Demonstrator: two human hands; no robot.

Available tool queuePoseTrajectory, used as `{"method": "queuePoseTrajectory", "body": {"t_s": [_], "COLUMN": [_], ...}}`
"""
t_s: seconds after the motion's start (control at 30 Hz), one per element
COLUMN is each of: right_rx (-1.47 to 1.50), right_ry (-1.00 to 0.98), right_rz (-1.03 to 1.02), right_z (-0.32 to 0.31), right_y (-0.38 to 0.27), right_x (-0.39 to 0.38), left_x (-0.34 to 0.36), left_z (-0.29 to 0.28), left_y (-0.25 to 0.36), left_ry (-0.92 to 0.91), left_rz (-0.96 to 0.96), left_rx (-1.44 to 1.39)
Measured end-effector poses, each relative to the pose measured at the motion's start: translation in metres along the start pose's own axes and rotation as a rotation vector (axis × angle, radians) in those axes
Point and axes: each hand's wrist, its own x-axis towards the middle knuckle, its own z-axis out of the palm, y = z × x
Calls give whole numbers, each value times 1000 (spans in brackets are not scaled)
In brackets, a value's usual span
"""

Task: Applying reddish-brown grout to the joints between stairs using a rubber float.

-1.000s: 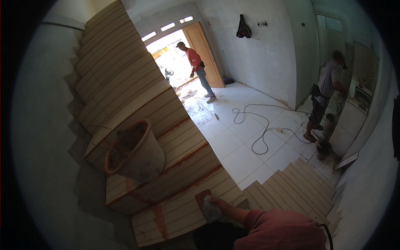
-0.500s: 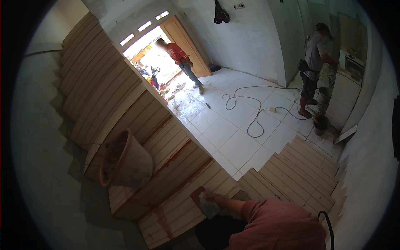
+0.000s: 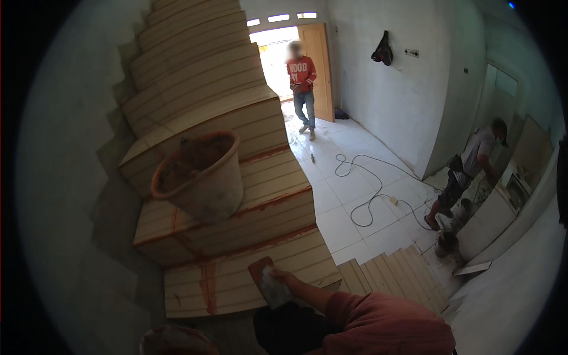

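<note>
My right hand [image 3: 281, 279], at the end of a red sleeve, is closed on a flat reddish-brown pad [image 3: 260, 269] with a whitish, crumpled-looking part [image 3: 274, 291]. I cannot tell whether the pad touches the tiled stair tread [image 3: 236, 283] beneath it. Reddish-orange smears mark this tread and the edges of the steps above. One step up stands a large pale bucket [image 3: 219, 192], tilted in view, with reddish-brown residue inside. My left hand is out of view.
A reddish rim, perhaps of another container [image 3: 177, 340], shows at the bottom edge. A person in a red top [image 3: 302, 74] stands by the open door [image 3: 319, 71]. Another person [image 3: 470, 160] bends near a counter at the right. A dark cable [image 3: 370, 207] loops across the white floor.
The view has turned, so the stairs look more upright. The person by the door now stands straighter, facing this way. My right hand still holds the pad; a reddish rim has come into view below.
</note>
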Motion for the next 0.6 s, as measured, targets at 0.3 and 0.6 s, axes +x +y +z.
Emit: {"method": "queuePoseTrajectory", "body": {"t_s": [0.3,0.6], "right_rx": [-634,-1834], "right_ry": [59,-437], "right_rz": [115,-98], "right_z": [45,110], "right_y": [-3,55], "right_x": [90,150], "left_x": [-145,-173], "left_z": [-76,-51], "left_y": [-20,-27], "left_ry": [100,384], "left_rz": [-301,-353], "left_rx": [-324,-433]}}
